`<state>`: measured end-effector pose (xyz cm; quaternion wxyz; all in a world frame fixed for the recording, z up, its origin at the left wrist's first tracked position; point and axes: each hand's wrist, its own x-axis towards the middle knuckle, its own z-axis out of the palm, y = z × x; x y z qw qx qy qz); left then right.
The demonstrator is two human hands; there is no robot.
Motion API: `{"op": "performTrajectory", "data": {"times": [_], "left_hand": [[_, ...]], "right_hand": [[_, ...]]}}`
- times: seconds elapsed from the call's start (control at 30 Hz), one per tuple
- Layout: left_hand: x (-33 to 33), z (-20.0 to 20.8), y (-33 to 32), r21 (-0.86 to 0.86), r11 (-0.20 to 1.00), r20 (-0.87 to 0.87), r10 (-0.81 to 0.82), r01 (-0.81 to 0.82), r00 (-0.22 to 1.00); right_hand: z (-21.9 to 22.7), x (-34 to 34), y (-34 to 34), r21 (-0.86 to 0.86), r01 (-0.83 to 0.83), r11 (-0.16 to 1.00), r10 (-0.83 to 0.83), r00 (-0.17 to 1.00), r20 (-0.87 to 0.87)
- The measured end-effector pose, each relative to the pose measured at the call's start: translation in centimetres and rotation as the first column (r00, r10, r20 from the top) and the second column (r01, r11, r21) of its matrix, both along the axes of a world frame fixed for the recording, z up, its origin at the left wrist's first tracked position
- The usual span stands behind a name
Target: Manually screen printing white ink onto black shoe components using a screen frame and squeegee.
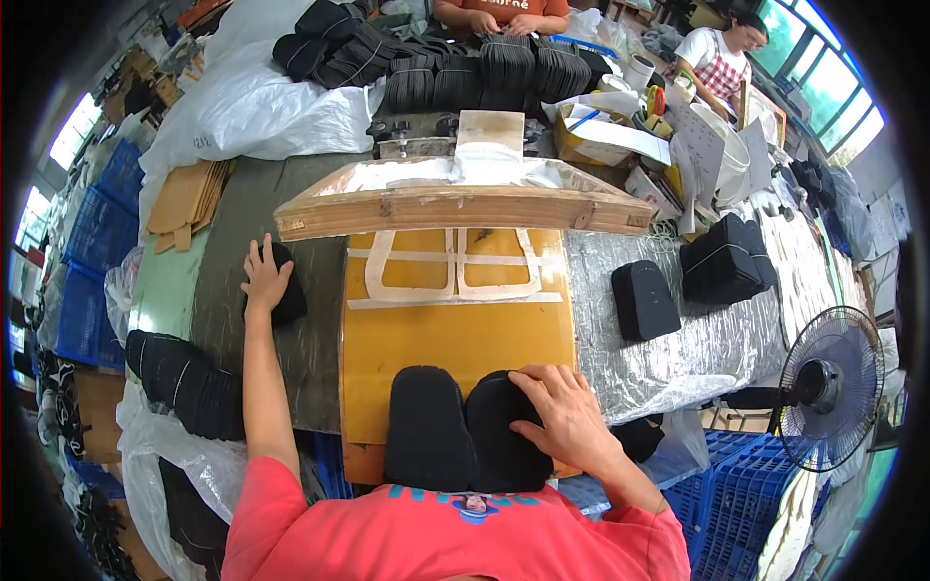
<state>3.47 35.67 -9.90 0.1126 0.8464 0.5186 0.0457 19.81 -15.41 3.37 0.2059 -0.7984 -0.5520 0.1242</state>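
Two black pads with rounded tops, shaped like shoe insoles, lie side by side at the front edge of a yellow board: the left pad (427,426) and the right pad (504,426). On the right pad's upper edge and face rest the fingers and thumb of my right hand (576,421), spread apart. My left hand (265,281) reaches forward, fingers spread, over a small stack of black pads (292,302) left of the board. Its palm covers part of that stack. White outlines of two shapes (452,276) show on the yellow board (436,334), below a raised wooden frame (465,211).
Black pads (645,300) and a tied bundle (728,259) stand on the silver-covered table right. More tied bundles (189,385) lie front left. A fan (831,387) stands right, near blue crates (751,489). Two people work across the table, beyond black stacks (509,73).
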Motion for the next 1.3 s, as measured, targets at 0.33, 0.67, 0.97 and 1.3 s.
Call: {"op": "performTrajectory", "data": {"times": [0.33, 0.67, 0.97, 1.3], "left_hand": [[0.5, 0.4, -0.6, 0.066, 0.995, 0.002, -0.072, 0.072, 0.997], [1.4, 1.2, -0.9, 0.025, 0.993, -0.068, -0.114, 0.116, 0.991], [1.6, 6.2, -8.6, 0.221, 0.893, 0.350, -0.447, 0.391, 0.823], [-2.6, 9.8, -27.3, -0.263, 0.598, 0.590, -0.521, 0.757, 0.616]], "right_hand": [[-1.0, 0.6, 0.5, 0.047, -0.041, 0.998, 0.046, 0.993, -0.110], [-1.0, 5.1, 2.0, 0.097, -0.046, 0.994, 0.075, 0.945, -0.319], [-11.6, 20.9, 13.5, 0.308, 0.244, 0.920, -0.211, 0.968, -0.137], [-12.7, 14.3, 17.9, 0.333, 0.072, 0.940, -0.163, 0.954, 0.252]]}}
